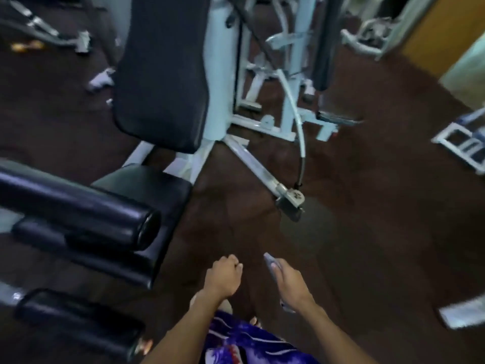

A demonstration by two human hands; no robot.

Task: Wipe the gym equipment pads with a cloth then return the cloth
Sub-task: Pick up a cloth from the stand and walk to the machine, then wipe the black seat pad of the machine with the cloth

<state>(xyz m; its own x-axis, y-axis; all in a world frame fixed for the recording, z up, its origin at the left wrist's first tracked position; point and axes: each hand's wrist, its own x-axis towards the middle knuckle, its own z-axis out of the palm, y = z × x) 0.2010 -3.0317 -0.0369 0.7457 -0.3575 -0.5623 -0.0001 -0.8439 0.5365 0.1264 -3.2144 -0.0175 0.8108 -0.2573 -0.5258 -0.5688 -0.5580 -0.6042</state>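
Note:
My right hand (290, 283) grips a small grey cloth (270, 261); one end sticks out past the fingers and another bit shows under the wrist. My left hand (225, 274) is curled into a fist and holds nothing. Both hands hang low in the middle, over the brown floor. To the upper left stands a black back pad (162, 72) on a white machine frame. Below it lies a black seat pad (147, 182). Black roller pads (78, 211) lie at the left, a short way from my left hand.
A white frame bar (252, 161) runs across the floor ahead, ending in a grey foot (290, 203). More white machine parts stand at the back and right edge (462, 143). Another black pad (76, 321) sits at lower left. Brown floor (367, 219) spreads to the right.

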